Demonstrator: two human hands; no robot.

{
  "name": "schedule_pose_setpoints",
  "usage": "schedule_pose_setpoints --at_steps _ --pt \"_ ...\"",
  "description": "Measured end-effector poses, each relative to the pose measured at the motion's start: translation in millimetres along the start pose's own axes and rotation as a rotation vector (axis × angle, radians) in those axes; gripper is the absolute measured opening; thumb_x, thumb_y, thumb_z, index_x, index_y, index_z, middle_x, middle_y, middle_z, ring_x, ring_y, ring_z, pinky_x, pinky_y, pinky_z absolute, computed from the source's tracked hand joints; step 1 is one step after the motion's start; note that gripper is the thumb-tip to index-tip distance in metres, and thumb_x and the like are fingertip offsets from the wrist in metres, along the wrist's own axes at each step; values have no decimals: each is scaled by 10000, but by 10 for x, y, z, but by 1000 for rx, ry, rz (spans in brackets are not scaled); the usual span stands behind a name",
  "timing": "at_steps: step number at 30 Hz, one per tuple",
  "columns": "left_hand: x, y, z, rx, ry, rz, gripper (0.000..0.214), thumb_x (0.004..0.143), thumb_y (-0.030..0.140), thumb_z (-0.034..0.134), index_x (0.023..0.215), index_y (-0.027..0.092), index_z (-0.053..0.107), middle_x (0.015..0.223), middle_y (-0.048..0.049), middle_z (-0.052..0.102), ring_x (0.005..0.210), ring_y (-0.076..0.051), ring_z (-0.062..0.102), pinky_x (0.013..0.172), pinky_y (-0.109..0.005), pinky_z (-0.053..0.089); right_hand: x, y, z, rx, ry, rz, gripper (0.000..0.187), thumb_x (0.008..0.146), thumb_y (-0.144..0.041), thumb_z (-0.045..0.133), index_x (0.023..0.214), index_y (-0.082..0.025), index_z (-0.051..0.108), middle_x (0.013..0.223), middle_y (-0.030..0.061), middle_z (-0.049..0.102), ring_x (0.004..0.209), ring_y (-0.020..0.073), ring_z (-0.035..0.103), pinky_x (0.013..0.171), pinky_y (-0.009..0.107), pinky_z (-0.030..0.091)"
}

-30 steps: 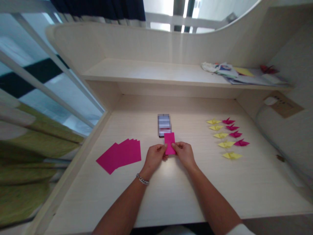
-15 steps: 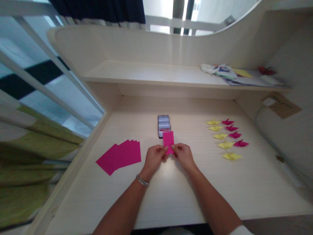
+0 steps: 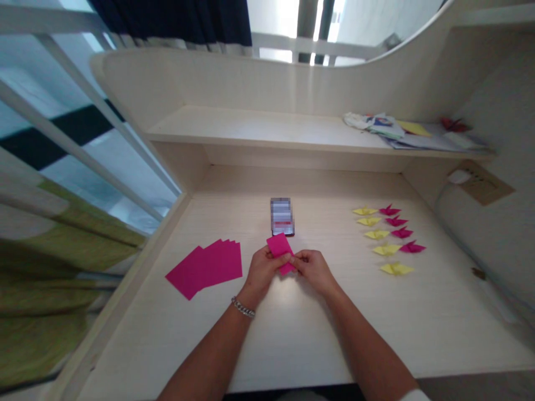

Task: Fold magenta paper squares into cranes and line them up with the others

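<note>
A folded pink origami paper [image 3: 279, 245] is held between my hands, tilted with its top leaning left. My left hand [image 3: 264, 268] grips its left side, the thumb lying across the front. My right hand [image 3: 311, 268] pinches the right edge with thumb and forefinger; its other fingers are curled. Just beyond the paper lies a phone [image 3: 282, 216] with its screen lit and blurred. To the left, a fanned stack of pink paper sheets [image 3: 217, 264] rests on the desk.
On the right stand a column of yellow paper cranes [image 3: 387, 249] and a column of pink paper cranes [image 3: 402, 233]. Papers [image 3: 393, 127] lie on the shelf [image 3: 251, 125] above the desk [image 3: 167, 340]. A cable [image 3: 451, 225] runs along the right wall, and bed rails [image 3: 79, 150] border the left.
The folded paper has turned from upright to tilted left and come slightly nearer me, uncovering the phone's lower end. My left thumb has moved across the paper; my right hand holds its right edge.
</note>
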State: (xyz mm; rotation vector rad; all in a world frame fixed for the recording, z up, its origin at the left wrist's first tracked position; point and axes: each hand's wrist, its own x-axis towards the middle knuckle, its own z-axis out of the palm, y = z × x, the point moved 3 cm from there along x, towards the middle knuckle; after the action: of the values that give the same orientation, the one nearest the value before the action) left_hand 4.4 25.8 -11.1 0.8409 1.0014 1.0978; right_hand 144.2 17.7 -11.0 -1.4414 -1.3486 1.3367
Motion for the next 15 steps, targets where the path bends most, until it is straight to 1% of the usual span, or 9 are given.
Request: schedule_pose_setpoints --at_steps 3,6,8,11,15 --pt "-14 2 -21 -12 78 10 346 532 274 818 784 114 641 700 -40 673 605 -145 611 581 -265 495 -42 -17 36 -36 -81 4 255 749 -370 621 669 -131 667 514 -6 565 459 94 446 445 206 304" --pt "12 6 -100 -34 180 30 410 523 255 822 865 128 634 727 -34 677 610 -138 618 563 -251 490 -81 -50 45 -72 -176 3 210 737 -331 629 672 -136 674 532 -11 570 476 94 439 462 208 309" --pt "45 19 -172 -63 246 39 458 507 233 829 904 135 622 728 -30 679 611 -128 622 565 -237 484 -98 -81 20 -88 -219 -3 212 746 -322 617 657 -137 671 525 -16 555 476 92 422 465 210 297" --pt "101 63 -263 -84 270 51 465 508 225 829 912 132 618 728 -33 680 625 -124 629 591 -234 485 -107 -121 -48 -96 -232 -20 235 762 -322 597 631 -138 661 509 -21 532 477 92 404 473 215 289" --pt "129 156 -351 -76 324 103 446 541 260 819 922 137 622 741 -37 684 651 -129 633 625 -246 490 -104 -127 -130 -121 -237 -20 252 760 -330 596 608 -139 661 494 -19 531 472 97 404 476 221 287"
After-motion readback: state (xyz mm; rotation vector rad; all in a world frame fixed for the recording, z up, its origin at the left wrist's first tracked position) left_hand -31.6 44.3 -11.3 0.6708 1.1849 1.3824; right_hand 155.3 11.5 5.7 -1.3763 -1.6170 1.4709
